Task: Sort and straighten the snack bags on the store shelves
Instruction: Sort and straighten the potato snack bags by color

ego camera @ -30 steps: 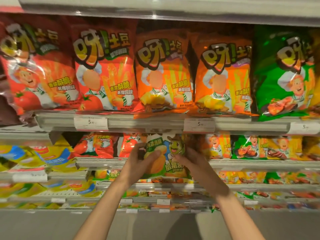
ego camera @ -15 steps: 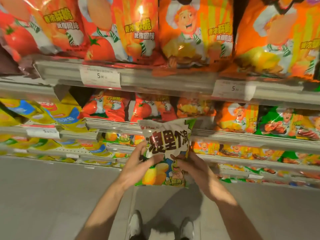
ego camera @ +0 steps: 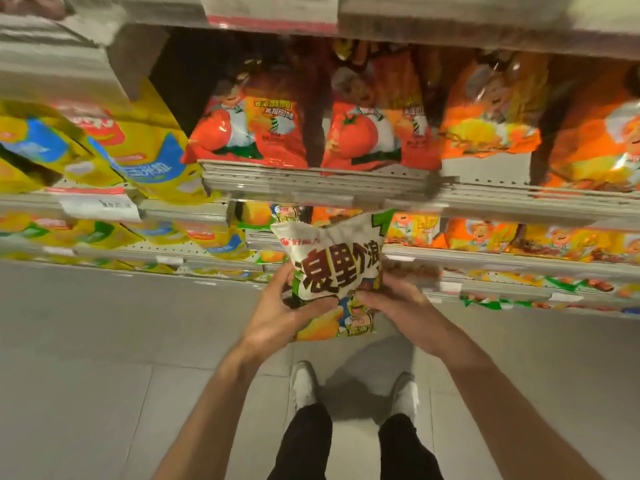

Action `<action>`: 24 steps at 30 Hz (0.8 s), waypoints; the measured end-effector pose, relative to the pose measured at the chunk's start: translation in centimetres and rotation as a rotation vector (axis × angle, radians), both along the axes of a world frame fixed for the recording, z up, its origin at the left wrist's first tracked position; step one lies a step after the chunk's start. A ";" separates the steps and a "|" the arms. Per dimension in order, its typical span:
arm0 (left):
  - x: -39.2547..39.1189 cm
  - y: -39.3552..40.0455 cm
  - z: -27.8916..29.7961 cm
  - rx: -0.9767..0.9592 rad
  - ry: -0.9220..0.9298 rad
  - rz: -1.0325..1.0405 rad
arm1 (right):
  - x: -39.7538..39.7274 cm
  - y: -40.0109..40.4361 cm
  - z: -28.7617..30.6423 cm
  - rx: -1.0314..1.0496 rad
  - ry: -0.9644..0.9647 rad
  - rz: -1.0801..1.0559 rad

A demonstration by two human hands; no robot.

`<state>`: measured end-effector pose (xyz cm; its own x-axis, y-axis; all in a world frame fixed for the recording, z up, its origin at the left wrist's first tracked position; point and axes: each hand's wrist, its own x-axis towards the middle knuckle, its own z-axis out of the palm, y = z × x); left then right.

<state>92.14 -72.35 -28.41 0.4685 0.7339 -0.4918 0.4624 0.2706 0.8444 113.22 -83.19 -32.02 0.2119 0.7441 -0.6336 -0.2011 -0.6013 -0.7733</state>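
Observation:
A white and green snack bag with large dark characters is held upright in front of the lower shelves, clear of them. My left hand grips its left side, thumb across the front. My right hand grips its right side, thumb on the front too. Red tomato-print bags and orange bags stand on the shelf above the held bag. Smaller orange bags fill the row behind it on the right.
Yellow and blue bags lean on the left shelves. A shelf edge with price tags juts out above the held bag. Below are grey floor tiles and my two white shoes.
The bag has come off the shelf and down toward me, both hands still on it. The view has tilted down, so the top shelf is gone and my legs and shoes show.

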 end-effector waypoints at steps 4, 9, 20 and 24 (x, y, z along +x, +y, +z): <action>-1.3 1.5 -2.7 -0.033 -0.010 -0.026 | -1.9 1.3 -1.5 0.041 0.024 0.020; -1.2 1.9 -4.8 -0.056 -0.090 0.015 | -3.4 2.4 -3.4 0.042 0.088 -0.056; -0.1 1.9 -8.8 -0.019 -0.150 0.377 | -0.4 6.3 -5.6 0.185 -0.458 -0.260; 0.1 2.5 -9.9 0.037 -0.181 0.424 | 1.4 10.3 -8.4 0.239 -0.747 -0.311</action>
<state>92.20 -69.85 -38.31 0.1997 0.8946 -0.3998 0.1615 0.3724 0.9139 114.66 -72.90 -40.44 0.7302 0.6788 -0.0780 0.2848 -0.4060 -0.8683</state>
